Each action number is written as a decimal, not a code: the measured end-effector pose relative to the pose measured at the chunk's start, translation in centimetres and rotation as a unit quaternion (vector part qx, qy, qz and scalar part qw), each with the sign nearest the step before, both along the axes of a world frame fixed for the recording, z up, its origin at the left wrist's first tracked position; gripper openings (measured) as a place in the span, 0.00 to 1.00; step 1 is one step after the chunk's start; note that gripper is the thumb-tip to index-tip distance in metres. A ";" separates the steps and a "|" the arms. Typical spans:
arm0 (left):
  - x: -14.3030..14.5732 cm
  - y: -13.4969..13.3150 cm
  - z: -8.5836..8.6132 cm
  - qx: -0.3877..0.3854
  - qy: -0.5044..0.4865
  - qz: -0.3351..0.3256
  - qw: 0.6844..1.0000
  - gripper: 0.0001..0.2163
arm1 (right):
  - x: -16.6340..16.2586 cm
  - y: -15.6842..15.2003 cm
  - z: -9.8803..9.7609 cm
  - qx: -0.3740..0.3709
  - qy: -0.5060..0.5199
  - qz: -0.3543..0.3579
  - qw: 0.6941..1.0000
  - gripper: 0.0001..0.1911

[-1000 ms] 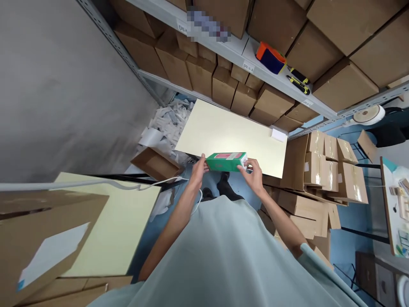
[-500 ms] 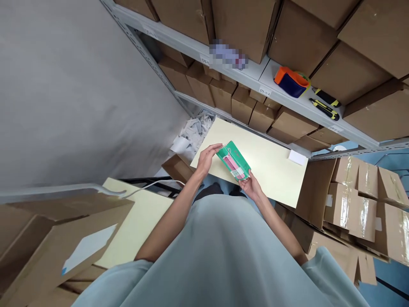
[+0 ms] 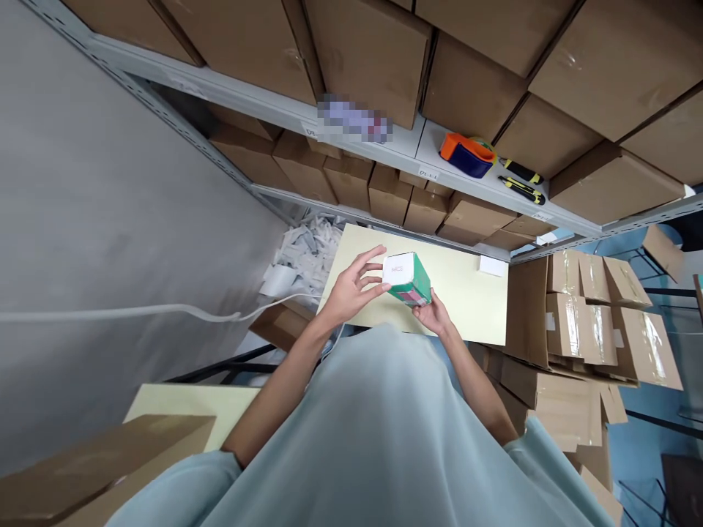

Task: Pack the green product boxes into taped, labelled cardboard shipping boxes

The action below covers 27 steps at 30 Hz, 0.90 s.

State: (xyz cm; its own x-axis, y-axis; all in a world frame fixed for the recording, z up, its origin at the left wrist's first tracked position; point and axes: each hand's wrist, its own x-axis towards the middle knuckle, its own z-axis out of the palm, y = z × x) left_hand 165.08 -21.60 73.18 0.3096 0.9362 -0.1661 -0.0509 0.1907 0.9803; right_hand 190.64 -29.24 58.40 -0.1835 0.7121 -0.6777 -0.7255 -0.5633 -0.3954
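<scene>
A small green and pink box (image 3: 420, 279) with a white end face is held up over the pale yellow table. My right hand (image 3: 433, 315) grips it from the lower right, thumb along its side. My left hand (image 3: 356, 285) is at the white end, fingers spread apart and thumb tip at the box's lower corner; whether the thumb presses on it I cannot tell. Small print marks the white face.
Behind the pale table (image 3: 466, 315) stands a grey shelf rack (image 3: 400, 143) full of cardboard boxes. A tape dispenser (image 3: 466, 155) and two utility knives (image 3: 521, 189) lie on it. Paper scraps (image 3: 307, 249) heap at left; cartons (image 3: 587, 315) stack at right. A white cable (image 3: 209, 315) crosses the left side.
The box has been turned so its white end faces up toward me. My left hand's fingers have spread from its edge. The camera view has shifted.
</scene>
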 end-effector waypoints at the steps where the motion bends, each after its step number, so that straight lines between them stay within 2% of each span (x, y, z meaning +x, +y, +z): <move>1: -0.4 0.1 0.4 0.000 0.002 -0.015 1.000 0.39 | -0.1 0.1 0.1 0.014 -0.023 0.006 1.000 0.17; 5: -1.9 0.5 1.6 0.049 0.042 -0.071 0.995 0.36 | -0.9 -0.2 0.4 0.031 -0.085 0.035 0.995 0.23; 9: -2.2 0.1 2.4 0.077 0.046 -0.084 0.992 0.26 | -2.1 -1.1 0.7 -0.004 -0.040 0.030 0.999 0.20; 13: -1.4 -0.3 2.1 0.071 0.003 -0.063 0.996 0.18 | -3.1 -1.4 1.4 -0.020 0.002 0.051 0.998 0.21; 15: -0.9 0.1 1.7 0.072 -0.015 -0.052 0.996 0.18 | -3.5 -1.3 1.9 -0.016 0.007 0.092 0.996 0.24; 19: -0.2 2.2 0.7 0.054 -0.005 -0.037 0.998 0.27 | -3.8 -1.2 2.9 0.007 0.007 0.175 0.985 0.31; 21: 0.0 3.9 -0.2 0.038 0.008 -0.007 0.999 0.30 | -3.3 -1.0 3.5 0.016 -0.004 0.244 0.970 0.34; 23: 0.1 5.5 -1.4 0.019 0.005 0.027 0.999 0.30 | -2.5 -0.4 4.3 0.032 -0.064 0.303 0.950 0.34; 25: 0.1 6.7 -2.7 -0.015 -0.002 0.056 0.998 0.30 | -1.6 0.4 5.4 0.069 -0.178 0.292 0.937 0.32; 27: 0.3 7.5 -3.8 -0.060 -0.006 0.077 0.995 0.30 | -1.2 1.6 6.5 0.119 -0.271 0.234 0.926 0.28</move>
State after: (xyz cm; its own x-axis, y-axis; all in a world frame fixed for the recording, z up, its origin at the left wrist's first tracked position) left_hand 165.40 -14.13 69.39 0.1675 0.9463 -0.2767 -0.1006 0.2956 0.9500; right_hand 189.46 -27.69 64.86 -0.1886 0.7815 -0.5947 -0.0837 -0.6162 -0.7831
